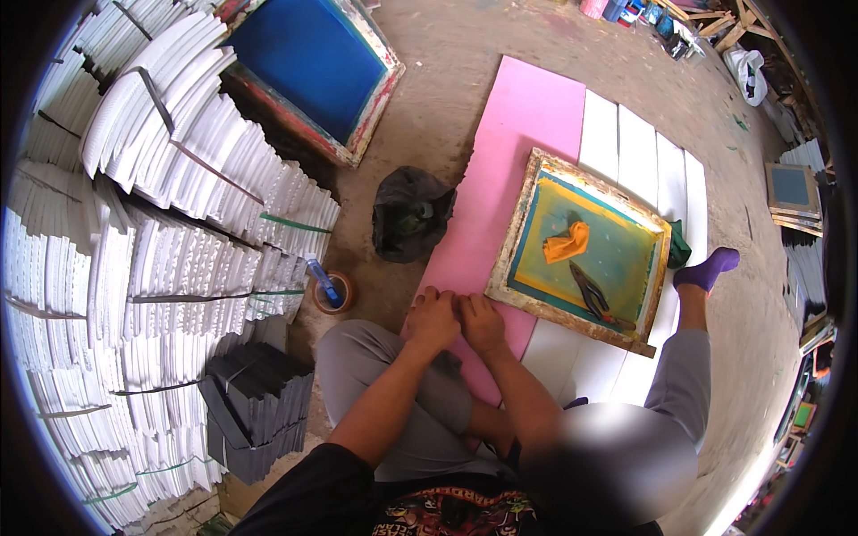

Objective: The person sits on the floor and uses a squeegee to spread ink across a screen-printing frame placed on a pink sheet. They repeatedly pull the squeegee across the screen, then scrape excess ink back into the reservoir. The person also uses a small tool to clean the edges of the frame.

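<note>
My left hand [433, 318] and my right hand [481, 322] are side by side over the near left part of a pink sheet [527, 112]. Both have curled fingers and nearly touch each other; whatever is between the fingers is hidden. The sheet's left edge is ragged. Just right of my right hand, a worn wooden printing screen [511, 246] lies across the pink sheet and the white panels [630, 138]. On its mesh rest a crumpled orange cloth [567, 241] and dark-handled pliers [587, 290].
Tall bundles of white sheets [188, 223] fill the left, with a dark grey stack [259, 402] below. A black plastic bag [411, 214], a tape roll [334, 293] holding a blue tube [322, 279], and a blue-meshed screen [308, 58] stand nearby. Green cloth [679, 243] lies by my foot.
</note>
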A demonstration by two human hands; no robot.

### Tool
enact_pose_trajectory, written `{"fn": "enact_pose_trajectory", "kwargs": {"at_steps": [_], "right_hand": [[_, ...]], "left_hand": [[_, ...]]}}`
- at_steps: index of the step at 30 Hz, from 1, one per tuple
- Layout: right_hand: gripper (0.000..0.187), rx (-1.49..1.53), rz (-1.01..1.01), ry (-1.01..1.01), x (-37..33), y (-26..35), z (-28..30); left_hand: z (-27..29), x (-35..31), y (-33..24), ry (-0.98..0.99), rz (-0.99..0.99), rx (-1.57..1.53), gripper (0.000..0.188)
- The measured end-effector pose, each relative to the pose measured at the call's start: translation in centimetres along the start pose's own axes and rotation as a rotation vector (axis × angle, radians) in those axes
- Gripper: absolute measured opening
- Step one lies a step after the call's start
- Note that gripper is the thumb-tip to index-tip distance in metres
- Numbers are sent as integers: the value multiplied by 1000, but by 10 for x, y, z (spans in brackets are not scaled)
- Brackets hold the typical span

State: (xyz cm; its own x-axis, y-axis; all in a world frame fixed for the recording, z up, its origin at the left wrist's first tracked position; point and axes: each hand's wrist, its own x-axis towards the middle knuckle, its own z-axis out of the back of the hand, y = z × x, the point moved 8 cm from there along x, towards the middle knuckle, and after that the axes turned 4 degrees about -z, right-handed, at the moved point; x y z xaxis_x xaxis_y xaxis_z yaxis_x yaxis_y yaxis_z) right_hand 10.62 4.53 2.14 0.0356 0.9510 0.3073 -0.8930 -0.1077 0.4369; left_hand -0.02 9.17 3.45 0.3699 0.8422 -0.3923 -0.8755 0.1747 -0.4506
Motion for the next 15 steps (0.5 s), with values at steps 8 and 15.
{"fn": "enact_pose_trajectory", "kwargs": {"at_steps": [8,15], "right_hand": [[20,43,-109,168,2,-8,-10],[11,307,-390,126,16,-15,-8]], "left_hand": [[2,2,2,-50,12,-110,51],[30,7,14,-380,3,-428,53]]}}
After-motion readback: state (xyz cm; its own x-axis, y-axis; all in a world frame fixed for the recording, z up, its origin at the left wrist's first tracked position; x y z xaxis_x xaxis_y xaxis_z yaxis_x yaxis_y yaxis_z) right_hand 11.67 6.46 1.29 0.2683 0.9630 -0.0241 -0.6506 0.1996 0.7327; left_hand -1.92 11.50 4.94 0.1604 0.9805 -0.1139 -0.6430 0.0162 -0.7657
